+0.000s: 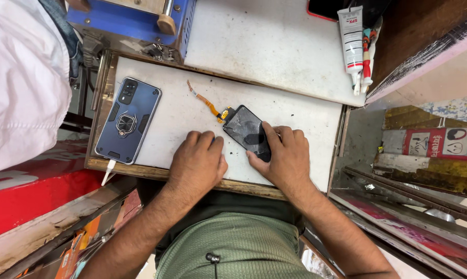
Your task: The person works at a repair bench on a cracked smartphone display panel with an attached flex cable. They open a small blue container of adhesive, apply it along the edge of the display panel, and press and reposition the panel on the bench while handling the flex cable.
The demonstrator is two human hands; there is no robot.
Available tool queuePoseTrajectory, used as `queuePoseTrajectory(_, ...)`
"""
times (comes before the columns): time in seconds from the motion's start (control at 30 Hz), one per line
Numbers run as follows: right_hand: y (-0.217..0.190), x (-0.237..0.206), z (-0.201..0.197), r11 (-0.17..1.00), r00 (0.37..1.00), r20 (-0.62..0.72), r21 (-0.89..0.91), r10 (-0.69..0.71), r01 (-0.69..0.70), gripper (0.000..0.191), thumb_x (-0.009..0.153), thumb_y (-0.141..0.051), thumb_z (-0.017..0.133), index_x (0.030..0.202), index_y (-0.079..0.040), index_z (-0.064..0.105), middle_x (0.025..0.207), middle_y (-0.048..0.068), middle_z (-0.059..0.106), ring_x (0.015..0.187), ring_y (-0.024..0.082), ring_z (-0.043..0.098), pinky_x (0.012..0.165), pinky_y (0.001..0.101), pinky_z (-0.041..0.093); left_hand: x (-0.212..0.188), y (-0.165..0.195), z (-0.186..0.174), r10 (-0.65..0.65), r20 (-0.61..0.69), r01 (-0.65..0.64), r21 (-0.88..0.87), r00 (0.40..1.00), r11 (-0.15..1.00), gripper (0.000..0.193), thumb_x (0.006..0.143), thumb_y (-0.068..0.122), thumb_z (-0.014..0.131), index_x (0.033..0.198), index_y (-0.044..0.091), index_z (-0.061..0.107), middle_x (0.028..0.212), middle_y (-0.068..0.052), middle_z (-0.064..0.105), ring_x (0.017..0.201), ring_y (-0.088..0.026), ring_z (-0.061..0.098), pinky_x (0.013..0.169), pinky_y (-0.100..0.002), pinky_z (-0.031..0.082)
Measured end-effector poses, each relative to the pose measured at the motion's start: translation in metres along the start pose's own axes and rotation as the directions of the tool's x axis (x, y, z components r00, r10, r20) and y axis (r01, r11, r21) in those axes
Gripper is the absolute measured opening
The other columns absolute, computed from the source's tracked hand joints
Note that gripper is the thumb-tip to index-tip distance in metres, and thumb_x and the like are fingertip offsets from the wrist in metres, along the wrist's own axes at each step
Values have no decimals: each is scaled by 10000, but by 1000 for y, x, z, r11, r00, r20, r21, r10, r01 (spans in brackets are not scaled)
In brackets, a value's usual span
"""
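Note:
A dark phone screen panel (246,129) with an orange flex cable (206,102) lies on the white work board (176,116). My right hand (285,157) rests over its near end, thumb and fingers pressing on the glass. Curled knuckles-up on the board just left of the panel is my left hand (198,161); its fingers are folded under and I cannot see whether they hold anything.
A blue phone in a rugged case with a ring (128,120) lies at the board's left, a white cable plugged into it. Glue tubes (353,41) lie at the back right. A blue machine (135,20) stands behind. Someone's white sleeve (21,77) is at the left.

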State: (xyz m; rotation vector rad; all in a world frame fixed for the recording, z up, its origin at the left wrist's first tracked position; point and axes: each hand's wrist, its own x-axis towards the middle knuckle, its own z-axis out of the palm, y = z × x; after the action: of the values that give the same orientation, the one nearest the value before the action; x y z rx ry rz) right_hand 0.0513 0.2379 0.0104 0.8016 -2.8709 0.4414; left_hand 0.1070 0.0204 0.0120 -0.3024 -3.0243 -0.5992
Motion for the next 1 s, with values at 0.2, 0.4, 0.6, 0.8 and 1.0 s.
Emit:
queuePoseTrajectory(0.2, 6, -5, 6, 1000, 1000, 18, 0, -8, 8, 733, 756, -449, 866, 1313, -14, 671, 1069, 119, 613, 888, 259, 510, 765, 409, 447, -10, 13, -11, -5, 133, 12, -46, 991, 999, 315, 764, 194, 742, 1004, -4, 694, 1018, -140, 645, 988, -324, 594, 828, -453, 543)
queuePoseTrajectory(0.4, 8, -6, 11, 1000, 1000, 24, -4, -4, 4, 737, 774, -459, 852, 1326, -10, 657, 1088, 129, 607, 901, 260, 516, 781, 407, 456, -26, 27, -12, 81, 275, -64, -69, 958, 996, 420, 755, 211, 742, 1067, -64, 680, 1024, -168, 640, 973, -307, 588, 834, -450, 530)
queuePoseTrajectory(0.6, 7, -7, 12, 999, 997, 75, -13, 34, -33, 744, 786, -466, 851, 1343, -18, 643, 1105, 140, 594, 896, 266, 516, 768, 416, 455, -33, 34, -9, 222, 262, -148, -274, 939, 950, 415, 738, 174, 723, 1086, -50, 690, 1068, -156, 651, 1036, -308, 590, 906, -435, 517)
queuePoseTrajectory(0.8, 0, 0, 13, 989, 989, 33, 11, 144, -144, 827, 764, -458, 867, 1419, -37, 588, 1145, 147, 576, 934, 284, 508, 805, 439, 458, -10, -7, -30, 59, 305, -97, 113, 951, 989, 289, 817, 164, 715, 1078, 39, 729, 1163, -125, 651, 1118, -311, 580, 942, -477, 493)
queuePoseTrajectory(1.0, 14, -3, 5, 979, 990, 21, 152, 137, -138, 720, 899, -384, 795, 1471, -35, 533, 1228, 199, 616, 1043, 293, 550, 895, 434, 494, 7, -25, -45, 89, 60, -93, 67, 994, 993, 361, 757, 240, 764, 1065, 55, 731, 1186, -126, 657, 1124, -348, 594, 907, -507, 489)
